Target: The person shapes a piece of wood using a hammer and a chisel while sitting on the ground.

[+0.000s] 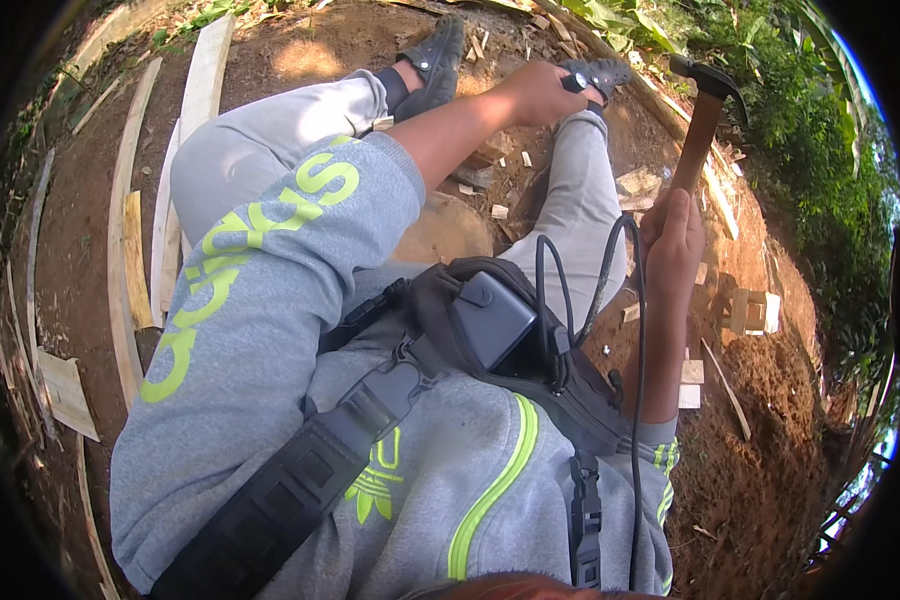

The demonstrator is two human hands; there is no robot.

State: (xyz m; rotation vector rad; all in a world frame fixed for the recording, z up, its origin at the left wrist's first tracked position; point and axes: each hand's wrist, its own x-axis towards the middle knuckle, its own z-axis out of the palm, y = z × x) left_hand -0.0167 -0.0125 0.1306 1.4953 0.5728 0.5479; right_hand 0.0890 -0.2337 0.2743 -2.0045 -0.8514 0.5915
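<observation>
My right hand is wrapped round the wooden handle of a claw hammer, raised upright at the right with its dark metal head on top. My left arm reaches across between my bent legs. The closed left hand is beside the clog on my right foot. Its fingertips are turned away, so what it grips, if anything, is hidden. The other dark clog rests on the soil to the left of that hand.
Long sawn boards lie on the brown earth at the left. Small wood offcuts are scattered around my feet, with a small wooden piece at right. A black chest pouch with looping cables hangs before me. Green plants grow beyond.
</observation>
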